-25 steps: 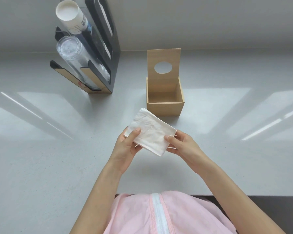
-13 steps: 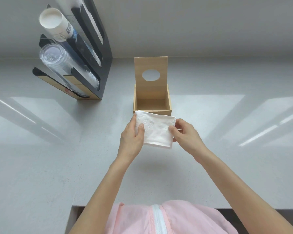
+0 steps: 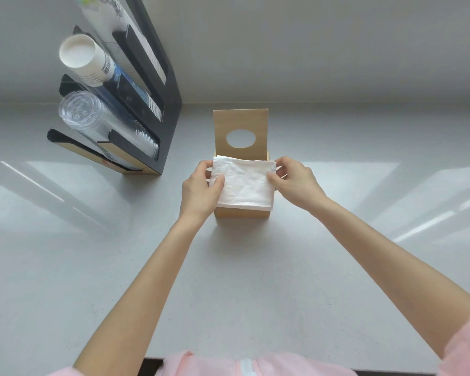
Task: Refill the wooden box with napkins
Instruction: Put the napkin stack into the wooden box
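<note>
Both hands hold a stack of napkins (image 3: 243,183) flat over the open box (image 3: 242,217) on the worktop (image 3: 255,280). The left hand (image 3: 200,189) pinches its left edge and the right hand (image 3: 296,183) its right, each grip grasping the stack

Pale grey bench against a plain grey wall, lit in slanting bands.

The bench (image 3: 337,267) is a smooth, faintly speckled light grey surface that runs the full width of the view and meets a bare, matte grey wall (image 3: 310,50) along a soft shadowed seam. Bright, angled patches of light fall across the bench on both the left and the right side, with thin white streaks inside them, and dimmer grey stripes lie between. At the back left a black cup rack (image 3: 171,109) with wooden trim stands tilted against the wall, holding stacks of white paper cups (image 3: 84,58) and clear plastic cups (image 3: 92,120). The bench's near edge shows dark at the bottom.
</note>
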Motion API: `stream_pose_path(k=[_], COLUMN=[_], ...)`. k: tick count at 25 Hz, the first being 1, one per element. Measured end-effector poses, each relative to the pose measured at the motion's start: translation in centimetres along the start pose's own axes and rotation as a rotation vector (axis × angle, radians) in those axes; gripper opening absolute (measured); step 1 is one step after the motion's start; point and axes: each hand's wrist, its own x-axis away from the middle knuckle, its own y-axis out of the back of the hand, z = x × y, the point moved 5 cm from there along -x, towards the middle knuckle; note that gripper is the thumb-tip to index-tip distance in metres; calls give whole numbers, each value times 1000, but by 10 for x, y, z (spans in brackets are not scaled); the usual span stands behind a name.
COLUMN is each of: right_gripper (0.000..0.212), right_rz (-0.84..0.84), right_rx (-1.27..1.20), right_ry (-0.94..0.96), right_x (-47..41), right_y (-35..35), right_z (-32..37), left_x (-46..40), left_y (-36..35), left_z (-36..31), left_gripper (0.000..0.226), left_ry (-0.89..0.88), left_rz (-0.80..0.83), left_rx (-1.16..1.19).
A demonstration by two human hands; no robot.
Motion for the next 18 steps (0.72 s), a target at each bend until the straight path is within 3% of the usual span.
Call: stream_pose_path(k=[5,11,18], right_gripper=[21,18,20], right_rz=[9,-8,115], right_rx=[349,773,1059], right_ry=[59,224,275], right_x=[-30,-50,-57], right_y=[0,-13,-35], right_z=[8,24,20], left_x=[-29,-39,-41], left_y=[-9,-29,-46], left_z=[-2,-6,3], left_gripper=[30,24,19], left_ry=[-39,-264,-321], left_rz=[25,34,135], left_rx=[-211,-707,-1034])
